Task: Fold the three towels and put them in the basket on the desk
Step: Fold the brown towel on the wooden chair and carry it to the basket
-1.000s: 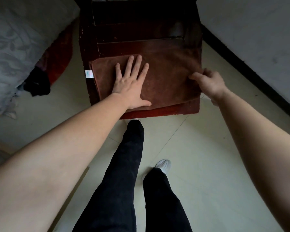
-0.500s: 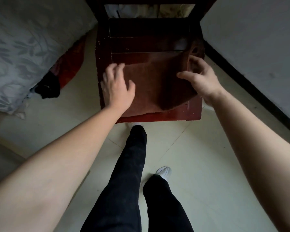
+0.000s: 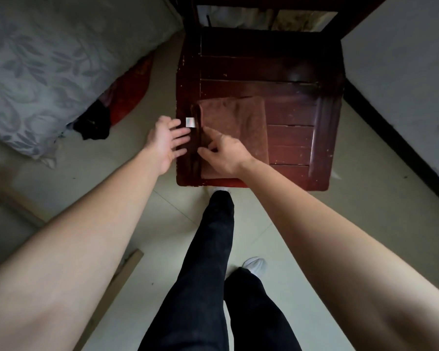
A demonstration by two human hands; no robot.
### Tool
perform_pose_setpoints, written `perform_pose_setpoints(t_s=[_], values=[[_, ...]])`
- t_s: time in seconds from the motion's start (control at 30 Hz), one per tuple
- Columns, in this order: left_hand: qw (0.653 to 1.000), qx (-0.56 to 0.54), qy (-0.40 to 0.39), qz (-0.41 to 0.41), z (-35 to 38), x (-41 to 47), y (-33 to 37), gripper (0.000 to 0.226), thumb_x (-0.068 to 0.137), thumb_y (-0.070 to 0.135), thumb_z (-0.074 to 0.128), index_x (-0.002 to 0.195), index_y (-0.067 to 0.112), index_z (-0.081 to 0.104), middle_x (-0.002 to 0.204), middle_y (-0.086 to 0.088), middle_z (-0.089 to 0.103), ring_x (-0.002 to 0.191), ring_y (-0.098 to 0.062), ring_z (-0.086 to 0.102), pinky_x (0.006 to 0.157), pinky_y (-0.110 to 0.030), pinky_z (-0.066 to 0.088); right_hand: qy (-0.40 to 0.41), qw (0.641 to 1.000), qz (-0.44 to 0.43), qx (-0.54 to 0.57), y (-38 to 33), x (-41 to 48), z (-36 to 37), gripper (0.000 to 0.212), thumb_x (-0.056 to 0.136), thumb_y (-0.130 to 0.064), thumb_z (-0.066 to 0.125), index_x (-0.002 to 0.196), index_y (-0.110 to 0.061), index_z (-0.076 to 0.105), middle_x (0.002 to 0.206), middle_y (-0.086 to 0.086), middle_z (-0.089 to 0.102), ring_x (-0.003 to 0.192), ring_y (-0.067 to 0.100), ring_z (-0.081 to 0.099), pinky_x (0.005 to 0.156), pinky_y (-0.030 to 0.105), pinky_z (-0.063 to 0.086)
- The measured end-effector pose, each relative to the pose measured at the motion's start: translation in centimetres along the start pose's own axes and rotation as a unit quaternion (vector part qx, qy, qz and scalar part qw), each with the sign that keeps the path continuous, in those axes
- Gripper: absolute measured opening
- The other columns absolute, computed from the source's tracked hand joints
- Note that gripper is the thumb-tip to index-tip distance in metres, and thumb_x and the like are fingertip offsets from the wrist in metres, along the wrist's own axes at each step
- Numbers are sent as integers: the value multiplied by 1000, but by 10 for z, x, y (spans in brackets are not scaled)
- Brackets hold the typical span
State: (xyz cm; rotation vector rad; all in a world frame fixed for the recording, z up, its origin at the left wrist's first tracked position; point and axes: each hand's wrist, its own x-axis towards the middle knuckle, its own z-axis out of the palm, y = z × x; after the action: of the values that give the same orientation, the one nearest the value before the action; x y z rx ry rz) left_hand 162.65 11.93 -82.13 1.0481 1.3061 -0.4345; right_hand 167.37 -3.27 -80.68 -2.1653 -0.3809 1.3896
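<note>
A brown towel (image 3: 241,122) lies folded into a narrow rectangle on the left half of a dark red wooden chair seat (image 3: 289,138). Its white label (image 3: 190,122) sticks out at the left edge. My right hand (image 3: 223,155) rests on the towel's near left part, fingers bent and pressing at its left edge. Beside the seat's left edge, my left hand (image 3: 166,140) is open with fingers spread, tips near the label. No basket and no other towels are in view.
A bed with a grey leaf-patterned cover (image 3: 43,64) stands at the left, with red and black cloth (image 3: 112,107) on the floor beside it. A white wall with a dark skirting (image 3: 395,138) runs along the right. My legs (image 3: 208,274) stand on pale tiles before the chair.
The towel went from spread across the seat to folded in half onto the left side. My right hand crossed from the right edge to the left. My left hand moved off the towel.
</note>
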Motion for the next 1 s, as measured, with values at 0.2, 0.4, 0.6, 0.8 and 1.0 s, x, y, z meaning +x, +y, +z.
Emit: perform_pose_setpoints(t_s=[0.2, 0.4, 0.6, 0.8, 1.0], values=[[992, 125, -16, 2, 7, -6, -3, 43, 100, 31, 43, 138, 11, 48, 128, -11, 61, 109, -23, 60, 96, -43, 50, 236, 954, 82, 167, 42, -27, -36, 28, 90, -19, 56, 112, -30, 68, 102, -5, 71, 96, 18, 69, 94, 40, 55], [990, 137, 1, 24, 32, -11, -13, 19, 91, 34, 64, 104, 21, 60, 101, 4, 64, 93, -14, 61, 81, -32, 51, 267, 905, 183, 275, 66, -30, -63, 54, 87, -25, 59, 140, -31, 47, 119, -7, 62, 110, 20, 61, 101, 39, 50], [982, 166, 13, 88, 42, -9, -24, 67, 76, 9, 72, 127, 39, 40, 109, 0, 69, 98, -19, 67, 87, -42, 57, 138, 933, 163, 288, 56, -19, -56, 98, 83, -12, 66, 157, -37, 7, 136, -3, 56, 119, 20, 56, 105, 37, 46], [980, 181, -81, 25, 31, -8, -5, 82, 80, 0, 72, 145, 34, 34, 122, -1, 64, 108, -21, 63, 73, -39, 54, 27, 909, 175, 377, 71, -13, -70, 88, 81, 6, 64, 151, -37, 32, 130, -1, 58, 114, 31, 59, 94, 52, 53], [954, 181, -236, -40, 19, -21, 16, 49, 85, 18, 73, 132, 16, 58, 120, -9, 71, 108, -30, 69, 91, -50, 55, -115, 895, 159, 400, 95, -33, -94, 73, 78, 11, 68, 138, -27, 53, 133, 8, 61, 121, 34, 60, 96, 54, 53]])
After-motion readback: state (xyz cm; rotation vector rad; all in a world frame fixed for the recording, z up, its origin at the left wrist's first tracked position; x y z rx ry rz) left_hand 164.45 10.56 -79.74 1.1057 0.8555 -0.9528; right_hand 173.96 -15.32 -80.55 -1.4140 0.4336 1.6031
